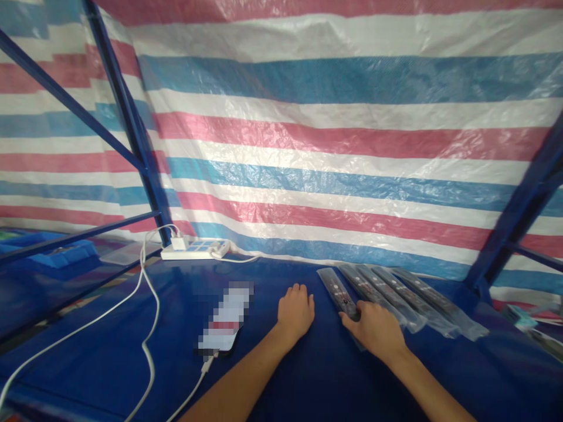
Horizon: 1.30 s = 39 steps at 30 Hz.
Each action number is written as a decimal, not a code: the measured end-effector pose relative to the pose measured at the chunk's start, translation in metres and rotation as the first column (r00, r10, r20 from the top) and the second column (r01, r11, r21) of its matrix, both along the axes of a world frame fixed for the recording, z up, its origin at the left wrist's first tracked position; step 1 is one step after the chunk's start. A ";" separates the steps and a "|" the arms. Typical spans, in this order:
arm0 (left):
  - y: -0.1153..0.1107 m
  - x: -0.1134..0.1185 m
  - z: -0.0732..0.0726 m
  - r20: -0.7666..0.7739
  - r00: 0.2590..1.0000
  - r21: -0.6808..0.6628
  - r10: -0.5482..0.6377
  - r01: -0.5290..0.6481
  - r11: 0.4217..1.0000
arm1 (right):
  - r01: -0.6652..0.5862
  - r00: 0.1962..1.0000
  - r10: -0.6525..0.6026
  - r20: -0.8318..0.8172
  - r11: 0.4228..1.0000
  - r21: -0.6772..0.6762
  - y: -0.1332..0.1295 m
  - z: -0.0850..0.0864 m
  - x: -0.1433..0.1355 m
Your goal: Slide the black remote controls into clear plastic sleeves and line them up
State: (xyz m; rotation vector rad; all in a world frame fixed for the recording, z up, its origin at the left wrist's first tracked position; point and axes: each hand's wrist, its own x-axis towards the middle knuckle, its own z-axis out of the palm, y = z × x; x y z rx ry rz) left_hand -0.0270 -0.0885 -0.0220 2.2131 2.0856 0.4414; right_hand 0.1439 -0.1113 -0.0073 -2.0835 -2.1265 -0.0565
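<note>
My left hand [296, 310] rests on the blue tabletop [316, 375], its fingers curled and pressed together; whatever may be under them is hidden. To its right, my right hand [376, 328] grips the near end of a dark, flat item in a clear plastic sleeve [338, 291], thumb on one side and fingers on the other. That item lies at the left end of a row. Several similar sleeved items [396, 293] lie slanted side by side to the right of it, their far ends close to the striped sheet.
A phone with a blurred screen [226, 319] lies left of my hands, a white cable plugged in. Behind it sits a white power strip [196, 250] with cables trailing left. Blue metal posts [127, 111] and a striped plastic sheet [334, 135] bound the table. A blue tray [65, 252] stands far left.
</note>
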 end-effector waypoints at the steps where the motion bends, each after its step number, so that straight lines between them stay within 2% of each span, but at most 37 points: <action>1: 0.004 -0.005 0.001 0.012 0.999 0.001 0.030 -0.030 1.000 | -0.029 0.999 0.029 -0.017 1.000 -0.006 -0.003 -0.001 -0.004; 6: 0.023 -0.034 0.004 0.076 0.991 -0.008 0.114 -0.114 0.993 | -0.194 0.975 0.191 -0.116 0.981 -0.012 -0.023 -0.009 -0.033; 10: 0.034 -0.053 0.005 0.093 0.993 -0.053 0.077 -0.072 0.996 | -0.296 0.937 0.289 -0.199 0.955 -0.009 -0.035 -0.012 -0.048; 14: 0.041 -0.065 0.005 0.118 0.993 -0.095 0.032 -0.021 0.995 | -0.375 0.889 0.364 -0.278 0.927 0.015 -0.034 -0.013 -0.043; 18: 0.041 -0.067 0.004 0.122 0.991 -0.098 0.056 -0.044 0.994 | -0.378 0.861 0.377 -0.340 0.924 0.067 -0.023 -0.015 -0.024; 24: 0.040 -0.063 0.006 0.101 0.992 -0.016 0.079 -0.078 0.997 | -0.360 0.837 0.383 -0.390 0.923 0.136 -0.014 -0.020 -0.003; 34: 0.041 -0.072 0.004 0.128 0.992 -0.045 0.018 -0.012 0.999 | -0.374 0.825 0.398 -0.401 0.917 0.142 -0.015 -0.018 -0.002; 37: 0.037 -0.068 0.010 0.104 0.994 0.009 0.035 -0.037 0.999 | -0.381 0.822 0.406 -0.399 0.913 0.144 -0.016 -0.017 -0.002; 39: 0.033 -0.064 0.018 0.085 0.996 0.058 0.036 -0.041 0.997 | -0.385 0.820 0.411 -0.400 0.911 0.147 -0.016 -0.016 -0.003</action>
